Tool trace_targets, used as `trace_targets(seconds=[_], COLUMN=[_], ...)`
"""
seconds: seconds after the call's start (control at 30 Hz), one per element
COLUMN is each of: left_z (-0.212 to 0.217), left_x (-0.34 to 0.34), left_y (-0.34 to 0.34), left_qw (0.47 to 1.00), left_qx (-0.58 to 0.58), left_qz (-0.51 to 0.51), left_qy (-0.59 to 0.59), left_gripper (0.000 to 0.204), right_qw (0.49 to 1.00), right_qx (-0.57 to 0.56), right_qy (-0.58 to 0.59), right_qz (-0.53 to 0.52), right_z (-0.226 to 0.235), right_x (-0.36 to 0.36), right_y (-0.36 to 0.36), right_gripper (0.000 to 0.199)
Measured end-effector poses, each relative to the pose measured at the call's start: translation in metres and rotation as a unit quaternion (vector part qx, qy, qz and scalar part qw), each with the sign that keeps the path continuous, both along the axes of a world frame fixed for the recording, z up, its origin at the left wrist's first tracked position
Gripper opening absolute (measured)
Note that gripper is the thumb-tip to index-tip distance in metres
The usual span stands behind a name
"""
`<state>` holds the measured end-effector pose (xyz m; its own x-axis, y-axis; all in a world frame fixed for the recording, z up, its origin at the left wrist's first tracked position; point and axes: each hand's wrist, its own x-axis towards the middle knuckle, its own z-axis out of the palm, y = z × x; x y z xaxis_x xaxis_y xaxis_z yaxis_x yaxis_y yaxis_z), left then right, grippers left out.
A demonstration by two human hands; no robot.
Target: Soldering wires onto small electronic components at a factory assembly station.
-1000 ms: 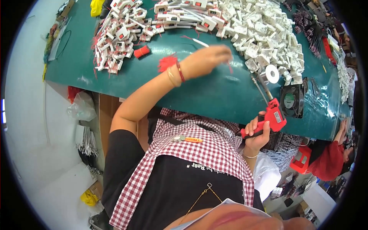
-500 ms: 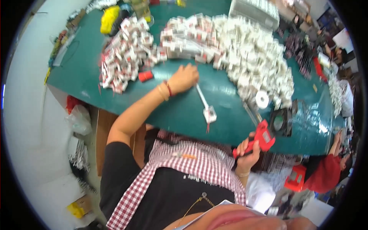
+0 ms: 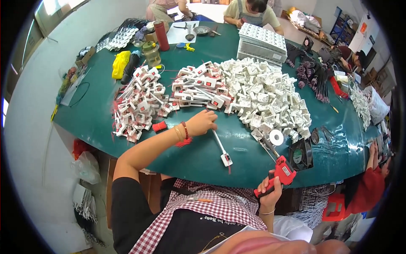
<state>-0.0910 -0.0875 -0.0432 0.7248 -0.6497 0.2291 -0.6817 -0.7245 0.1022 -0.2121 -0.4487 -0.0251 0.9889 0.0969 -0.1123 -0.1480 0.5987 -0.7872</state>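
My left hand (image 3: 203,122) is closed at the upper end of a thin white rod with a small box (image 3: 226,159), which slants toward the table's front edge. A dark and red part shows in the box, with red wire ends below it; my fingers partly hide the rod's top. At the right of the front edge my right hand (image 3: 269,190) grips a red-and-black soldering gun (image 3: 285,170) by its handle. Its metal tip points up and left, next to a white solder spool (image 3: 276,137). A red bundle of short wires (image 3: 183,142) lies under my left wrist.
Beyond my hands lie a heap of white plastic housings (image 3: 270,97) and piles of finished-looking white rods with boxes (image 3: 198,86). A small black fan (image 3: 301,154) stands right of the gun. Farther back are stacked white trays (image 3: 262,44), a red flask (image 3: 161,36) and co-workers.
The view has tilted up, so the table's far side and co-workers now show and my hands sit lower in the picture. Both hands keep their holds.
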Motion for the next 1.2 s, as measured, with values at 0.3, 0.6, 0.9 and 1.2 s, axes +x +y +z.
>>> trace_targets(seconds=[0.3,0.6,0.9,1.2], left_z=[-0.006,-0.045,-0.033,0.01], left_x=[-0.005,-0.02,-0.02,-0.09], left_y=[-0.004,-0.009,-0.019,-0.017], left_qw=[0.996,0.962,0.936,0.979], left_qx=[-0.034,-0.095,-0.051,-0.127], left_qz=[0.063,0.241,0.306,0.003], left_qy=[-0.047,-0.083,-0.167,0.16], left_gripper=[0.009,0.006,0.01,0.025], right_qw=[0.999,0.999,1.0,0.998], right_qx=[0.024,-0.009,-0.01,-0.028], right_qy=[0.027,0.046,0.016,0.021], right_qz=[0.005,-0.009,0.017,0.047], right_z=[0.006,0.011,-0.007,-0.009], right_x=[0.002,-0.004,0.008,-0.004], right_y=[0.005,0.01,-0.002,-0.005], right_gripper=[0.03,0.031,0.041,0.042])
